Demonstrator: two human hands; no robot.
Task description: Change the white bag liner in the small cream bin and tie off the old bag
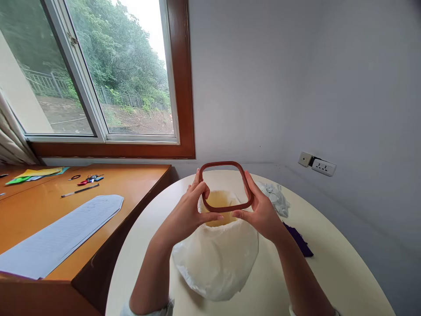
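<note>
Between my two hands is a brown rim ring (226,209), a rounded square frame with an open middle, tilted above a bin lined with a white plastic bag (220,259). My left hand (189,208) is closed on the ring's left side, its thumb stretched below the lower edge. On the right side my right hand (263,210) grips the ring, fingers behind it and thumb underneath. The bag is folded over the bin's mouth and hangs loosely around the outside, hiding the bin's walls. A yellowish inside (219,199) shows through the ring.
A round cream table (141,254) carries the bin. Crumpled pale plastic (276,199) and a dark purple cloth (298,239) lie to the right. On the wooden desk (131,175) at left are papers (69,232), a pen (80,190) and keys (91,179).
</note>
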